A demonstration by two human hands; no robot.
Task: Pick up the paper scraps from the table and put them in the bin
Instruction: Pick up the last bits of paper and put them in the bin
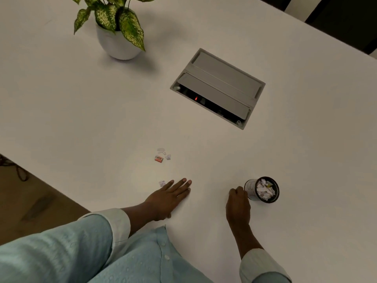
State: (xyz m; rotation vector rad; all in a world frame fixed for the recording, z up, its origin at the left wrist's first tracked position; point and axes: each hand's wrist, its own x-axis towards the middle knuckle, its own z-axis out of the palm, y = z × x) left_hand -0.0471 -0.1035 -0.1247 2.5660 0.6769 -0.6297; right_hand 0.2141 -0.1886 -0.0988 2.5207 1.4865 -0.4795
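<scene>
Several small paper scraps lie on the white table (81, 111): a pale curved scrap (161, 150), a crumpled white scrap (168, 156), an orange-red label scrap (159, 158) and a crumpled white scrap nearer me (162, 183). My left hand (171, 196) lies flat on the table with straight fingers, its outer fingertip just right of the near scrap. The small black bin (263, 189), full of crumpled paper, stands to the right. My right hand (237, 201) sits just left of the bin with curled fingers against its wall; no scrap shows in it.
A potted plant in a white pot (118, 43) stands at the back left. A grey cable hatch (218, 86) is set into the table's middle, its near flap raised. The table's left edge (47, 181) runs diagonally, with brown floor beyond it.
</scene>
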